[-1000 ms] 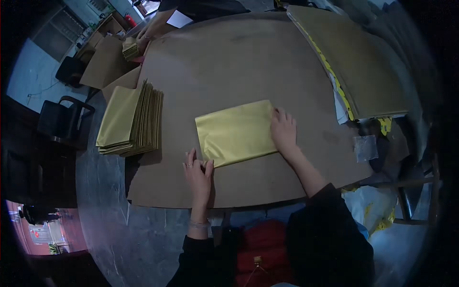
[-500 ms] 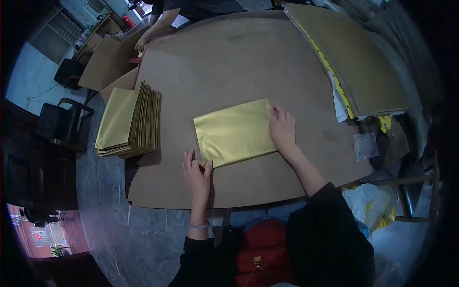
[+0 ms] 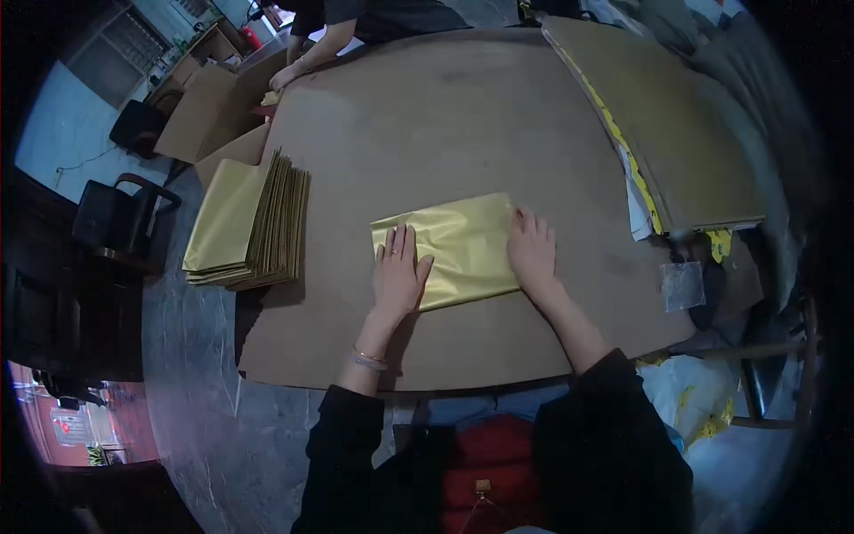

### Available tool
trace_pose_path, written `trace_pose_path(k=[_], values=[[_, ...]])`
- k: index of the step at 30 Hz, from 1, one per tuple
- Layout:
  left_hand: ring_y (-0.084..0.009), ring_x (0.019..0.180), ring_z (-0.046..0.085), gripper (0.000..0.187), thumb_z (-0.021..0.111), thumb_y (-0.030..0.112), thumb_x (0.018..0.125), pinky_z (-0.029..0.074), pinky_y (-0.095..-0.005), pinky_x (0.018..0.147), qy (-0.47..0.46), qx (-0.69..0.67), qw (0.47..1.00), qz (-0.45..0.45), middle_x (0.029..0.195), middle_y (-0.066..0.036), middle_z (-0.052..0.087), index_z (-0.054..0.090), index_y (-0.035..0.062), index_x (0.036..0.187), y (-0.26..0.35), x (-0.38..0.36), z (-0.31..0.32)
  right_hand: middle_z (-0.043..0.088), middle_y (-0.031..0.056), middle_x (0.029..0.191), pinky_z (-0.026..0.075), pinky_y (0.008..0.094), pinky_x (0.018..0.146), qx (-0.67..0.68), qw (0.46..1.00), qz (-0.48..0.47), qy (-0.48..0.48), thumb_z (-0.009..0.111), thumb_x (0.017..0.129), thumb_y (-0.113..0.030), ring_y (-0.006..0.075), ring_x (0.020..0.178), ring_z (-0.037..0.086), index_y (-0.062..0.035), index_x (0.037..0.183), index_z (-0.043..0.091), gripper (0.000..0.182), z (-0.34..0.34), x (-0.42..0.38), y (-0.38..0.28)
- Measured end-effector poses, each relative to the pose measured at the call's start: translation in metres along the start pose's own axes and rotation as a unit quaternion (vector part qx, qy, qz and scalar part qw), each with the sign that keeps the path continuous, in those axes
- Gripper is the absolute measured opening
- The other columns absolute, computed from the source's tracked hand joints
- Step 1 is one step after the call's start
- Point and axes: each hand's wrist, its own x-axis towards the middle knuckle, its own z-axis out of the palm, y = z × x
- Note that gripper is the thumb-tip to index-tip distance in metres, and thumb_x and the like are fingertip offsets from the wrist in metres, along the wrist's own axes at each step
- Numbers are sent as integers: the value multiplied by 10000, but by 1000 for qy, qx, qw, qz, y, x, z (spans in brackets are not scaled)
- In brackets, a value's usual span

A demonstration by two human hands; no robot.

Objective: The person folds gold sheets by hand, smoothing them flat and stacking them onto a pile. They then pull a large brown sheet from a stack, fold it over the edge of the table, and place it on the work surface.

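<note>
A flat gold sheet or bag (image 3: pixel 467 245) lies on the brown cardboard-covered table (image 3: pixel 445 133), with wrinkles across its middle. My left hand (image 3: pixel 398 274) rests flat on its left part, fingers pointing away from me. At the right edge, my right hand (image 3: pixel 532 251) touches the gold piece with its fingers near the far right corner; the fingers lie extended and nothing is gripped in them. To the left stands a thick stack of folded gold pieces (image 3: pixel 227 218), leaning over in a fan.
Beyond the stack is an open cardboard box (image 3: pixel 200 111), with a co-worker's hand (image 3: pixel 286 75) near it at the table's far edge. Large brown sheets (image 3: pixel 676 133) lie at the right. A clear plastic packet (image 3: pixel 682 286) lies at the right edge; black chairs (image 3: pixel 114 214) stand left.
My left hand has moved up from the near left corner and now lies flat on the gold piece. Wrinkles have spread over its middle. The view has shifted slightly.
</note>
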Motion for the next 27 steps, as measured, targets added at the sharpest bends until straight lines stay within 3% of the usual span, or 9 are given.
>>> trace_pose_path(k=[4, 11, 14, 16, 19, 20, 26, 27], values=[[-332, 1347, 257, 616, 420, 420, 923, 231, -475, 1089, -1, 20, 1000, -9, 1448, -155, 300, 321, 22, 1383, 2, -4, 3, 497, 100, 1189, 403, 380, 799, -17, 998, 18, -53, 472, 825, -139, 258, 991, 504, -34, 1213, 497, 403, -2, 1, -2], [-327, 1338, 267, 519, 411, 313, 935, 240, -464, 1088, 22, 14, 999, -28, 1426, -184, 300, 346, 10, 1351, 12, -1, -1, 509, 59, 1178, 414, 382, 778, 9, 1000, -4, -17, 499, 772, -96, 260, 955, 512, -40, 1201, 519, 434, -2, 0, 0], [-332, 1337, 269, 497, 382, 285, 944, 248, -465, 1081, 10, 23, 1000, 17, 1435, -183, 286, 336, 12, 1356, 33, 13, -8, 510, 65, 1192, 421, 390, 780, -7, 999, -7, -38, 491, 782, -89, 261, 962, 512, -47, 1210, 517, 431, -8, 1, -4], [-333, 1335, 269, 495, 381, 269, 950, 253, -469, 1078, 20, 10, 998, 55, 1445, -177, 280, 328, 0, 1361, 43, 25, -4, 526, 51, 1155, 405, 360, 761, -3, 1000, -19, -4, 504, 783, -116, 236, 912, 512, -49, 1191, 528, 414, -7, 1, -1], [-319, 1362, 222, 554, 356, 339, 953, 200, -451, 1106, 6, -11, 997, 72, 1469, -149, 255, 281, 17, 1398, 47, 41, 15, 533, 48, 1148, 411, 366, 757, -31, 999, -21, 5, 506, 777, -117, 235, 909, 518, -54, 1181, 533, 409, -5, 1, -1], [-325, 1330, 288, 548, 401, 343, 934, 254, -477, 1073, 52, -21, 995, 86, 1430, -162, 320, 342, 2, 1359, 46, 45, 25, 535, 47, 1159, 412, 366, 753, -31, 999, -17, 0, 499, 785, -114, 231, 911, 523, -56, 1188, 529, 408, -4, 1, -1], [-319, 1330, 296, 579, 403, 376, 923, 246, -484, 1075, 36, -3, 998, 60, 1425, -164, 333, 341, 2, 1361, 46, 43, 32, 506, 50, 1231, 409, 359, 769, -52, 997, -15, -46, 487, 809, -115, 234, 943, 516, -54, 1226, 498, 422, -2, 0, 0], [-318, 1332, 294, 584, 401, 383, 921, 244, -483, 1076, 37, -2, 998, 56, 1422, -165, 339, 342, 3, 1361, 46, 42, 32, 493, 53, 1252, 406, 359, 777, 2, 999, -22, -49, 492, 812, -117, 235, 953, 512, -53, 1236, 487, 429, -7, 1, 1]])
